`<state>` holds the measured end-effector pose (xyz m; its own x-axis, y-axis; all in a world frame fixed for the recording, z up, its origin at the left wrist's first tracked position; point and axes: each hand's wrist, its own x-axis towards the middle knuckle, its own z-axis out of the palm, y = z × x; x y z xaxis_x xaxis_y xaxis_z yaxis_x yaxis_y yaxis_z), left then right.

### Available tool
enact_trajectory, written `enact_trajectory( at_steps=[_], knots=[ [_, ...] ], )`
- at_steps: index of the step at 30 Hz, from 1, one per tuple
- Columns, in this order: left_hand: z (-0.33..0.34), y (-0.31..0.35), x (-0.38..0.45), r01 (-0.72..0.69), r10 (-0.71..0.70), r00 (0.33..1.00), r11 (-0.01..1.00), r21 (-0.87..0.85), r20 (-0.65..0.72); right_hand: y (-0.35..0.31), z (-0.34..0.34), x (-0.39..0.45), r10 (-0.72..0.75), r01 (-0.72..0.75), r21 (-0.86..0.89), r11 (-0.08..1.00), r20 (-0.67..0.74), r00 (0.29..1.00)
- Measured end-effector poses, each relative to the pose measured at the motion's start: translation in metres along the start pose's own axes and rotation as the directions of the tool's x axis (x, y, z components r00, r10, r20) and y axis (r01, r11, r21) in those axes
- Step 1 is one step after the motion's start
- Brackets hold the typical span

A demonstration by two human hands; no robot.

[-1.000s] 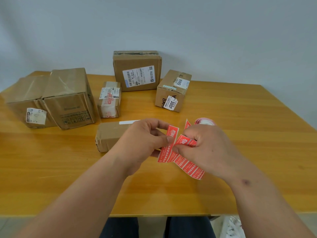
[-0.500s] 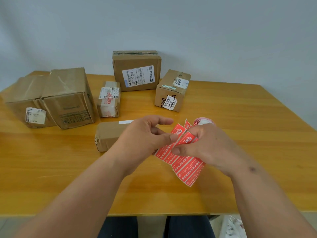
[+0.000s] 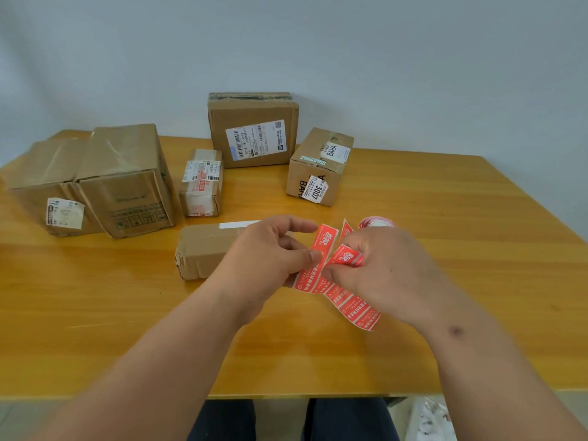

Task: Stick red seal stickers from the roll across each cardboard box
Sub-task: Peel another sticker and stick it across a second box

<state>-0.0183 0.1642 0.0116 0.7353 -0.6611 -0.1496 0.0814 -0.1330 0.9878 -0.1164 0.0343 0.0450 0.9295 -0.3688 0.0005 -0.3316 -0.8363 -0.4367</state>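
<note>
wood-grain table (image 3: 445,218), orange-brown, carries everything. far left: two big cardboard boxes side by side, touching, the outer one (image 3: 41,186) with a torn white label, the inner one (image 3: 127,179) taller. far centre: a box with a printed shipping label (image 3: 254,128) on its front face. right of it, apart: a smaller box marked 3007 (image 3: 318,167). between the left pair and the centre box: a small narrow box (image 3: 202,183) already bearing red-printed labels. nearest box (image 3: 206,249): flat, plain brown, just left of the hands, partly hidden by the left hand (image 3: 264,259).

red sticker strip (image 3: 356,305) hangs above the near table between both hands. left hand: thumb and fingers pinched on one red sticker (image 3: 321,246). right hand (image 3: 391,272): fingers clamped on the strip. sticker roll (image 3: 375,222) sits just behind the right hand, mostly hidden.
</note>
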Motion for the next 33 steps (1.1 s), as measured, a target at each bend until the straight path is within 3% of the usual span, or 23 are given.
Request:
enact_trajectory(
  at_steps=[2,4,7,10,15,19,24,27,33],
  knots=[
    [0.001,0.000,0.001,-0.007,0.006,1.000,1.000,-0.015,-0.016,0.000,0.001,0.001,-0.016,0.014,-0.032,0.999,-0.039,0.999],
    [0.001,0.001,0.001,-0.026,0.026,0.999,1.000,-0.002,-0.033,0.003,0.000,0.003,0.023,-0.021,0.054,0.998,-0.026,0.999],
    [0.002,0.001,0.000,-0.080,0.084,0.995,0.995,0.059,-0.055,0.008,-0.005,0.007,0.119,-0.149,0.267,0.952,0.122,0.985],
    [0.005,0.000,-0.001,-0.146,0.154,0.987,0.981,0.128,-0.054,0.011,-0.007,0.008,0.134,-0.215,0.349,0.912,0.242,0.961],
    [0.008,-0.001,-0.001,-0.165,0.177,0.983,0.968,0.187,-0.048,0.011,-0.003,0.007,0.151,-0.249,0.394,0.885,0.263,0.953],
    [0.009,-0.001,-0.001,-0.151,0.166,0.984,0.970,0.192,-0.067,0.011,0.000,0.006,0.155,-0.211,0.313,0.926,0.195,0.969],
    [0.012,-0.003,0.000,-0.166,0.185,0.977,0.971,0.170,-0.106,0.005,-0.001,0.006,0.116,-0.123,0.079,0.989,0.084,0.990],
    [0.012,-0.006,0.002,-0.160,0.178,0.976,0.977,0.140,-0.124,0.001,-0.002,0.005,0.063,-0.061,-0.064,0.996,0.033,0.997],
    [0.011,-0.012,0.008,-0.129,0.143,0.976,0.987,0.093,-0.162,-0.002,-0.002,0.002,0.002,-0.009,-0.175,0.984,-0.039,0.999]
  ],
)
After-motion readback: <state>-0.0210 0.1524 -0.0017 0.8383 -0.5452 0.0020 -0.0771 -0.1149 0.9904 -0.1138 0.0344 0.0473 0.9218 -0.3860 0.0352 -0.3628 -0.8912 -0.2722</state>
